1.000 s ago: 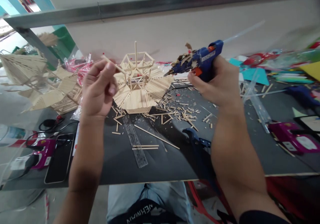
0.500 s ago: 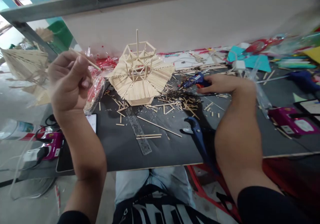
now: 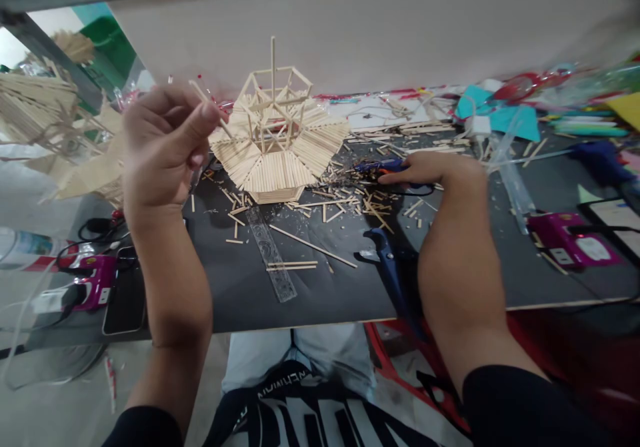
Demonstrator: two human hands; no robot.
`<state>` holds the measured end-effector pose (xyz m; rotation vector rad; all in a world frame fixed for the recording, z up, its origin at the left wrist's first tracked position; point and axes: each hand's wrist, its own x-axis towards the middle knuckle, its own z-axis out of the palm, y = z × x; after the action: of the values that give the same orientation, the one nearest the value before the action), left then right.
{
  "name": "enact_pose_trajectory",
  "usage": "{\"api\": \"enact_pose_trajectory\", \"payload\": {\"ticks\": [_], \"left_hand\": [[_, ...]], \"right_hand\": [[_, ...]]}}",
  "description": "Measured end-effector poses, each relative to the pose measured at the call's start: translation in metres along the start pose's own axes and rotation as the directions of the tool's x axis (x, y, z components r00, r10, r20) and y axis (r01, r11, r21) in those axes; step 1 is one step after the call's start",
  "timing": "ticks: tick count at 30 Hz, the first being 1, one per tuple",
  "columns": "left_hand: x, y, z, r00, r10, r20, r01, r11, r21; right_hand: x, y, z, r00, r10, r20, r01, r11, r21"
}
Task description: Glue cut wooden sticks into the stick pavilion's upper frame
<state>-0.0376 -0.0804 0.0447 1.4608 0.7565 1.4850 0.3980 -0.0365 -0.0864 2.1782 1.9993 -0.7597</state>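
Raised on the left, my left hand is closed, pinching a thin wooden stick between thumb and fingers. Just right of it stands a wooden stick model with a wide slatted roof, an open frame on top and one upright stick. My right hand is wrapped round a blue hot glue gun, low over the table among the wood scraps. The gun's nozzle points left toward the model. The fingers' far side is hidden.
A clear ruler with sticks across it and a blue-handled cutter lie near the front edge. Short offcuts are scattered mid-table. Purple power blocks with cables sit at both sides. Another stick model is at left.
My left hand has moved right with the stick, closer to the model. My right hand and the glue gun have shifted slightly left. The whole view has tilted a little downward.
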Motion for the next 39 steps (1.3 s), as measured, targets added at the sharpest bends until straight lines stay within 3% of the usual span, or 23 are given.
{"api": "enact_pose_trajectory", "payload": {"ticks": [7,13,16,21,26,30,34,36,39], "left_hand": [[0.001,-0.013,0.014,0.997,-0.06,0.053,0.058,0.998,0.036],[0.011,-0.032,0.014,0.991,0.092,0.102,-0.101,0.991,0.089],[0.013,-0.033,0.018,0.987,0.149,0.064,-0.157,0.979,0.133],[0.019,-0.039,0.024,0.966,0.257,0.028,-0.258,0.953,0.158],[0.022,-0.048,0.023,0.955,0.289,0.065,-0.294,0.951,0.097],[0.02,-0.046,0.024,0.974,0.227,0.01,-0.227,0.967,0.115],[0.02,-0.043,0.024,0.985,0.173,0.016,-0.174,0.978,0.115],[0.022,-0.043,0.023,0.99,0.132,0.047,-0.135,0.988,0.072],[0.023,-0.047,0.023,0.992,0.085,0.096,-0.087,0.996,0.008]], "right_hand": [[-0.011,-0.026,-0.008,0.992,0.123,0.034,-0.12,0.988,-0.095],[-0.034,-0.041,-0.028,0.986,0.162,0.034,-0.155,0.977,-0.149],[-0.057,-0.054,-0.036,0.995,0.1,-0.008,-0.1,0.985,-0.143],[-0.093,-0.082,-0.042,0.985,0.008,-0.173,-0.014,0.999,-0.029],[-0.098,-0.094,-0.042,0.961,-0.093,-0.26,0.098,0.995,0.006],[-0.092,-0.099,-0.036,0.901,-0.129,-0.414,0.187,0.977,0.104],[-0.091,-0.11,-0.029,0.768,-0.219,-0.601,0.39,0.905,0.168],[-0.094,-0.119,-0.026,0.703,-0.249,-0.666,0.545,0.79,0.281],[-0.106,-0.141,-0.023,0.642,-0.256,-0.722,0.718,0.531,0.45]]}}
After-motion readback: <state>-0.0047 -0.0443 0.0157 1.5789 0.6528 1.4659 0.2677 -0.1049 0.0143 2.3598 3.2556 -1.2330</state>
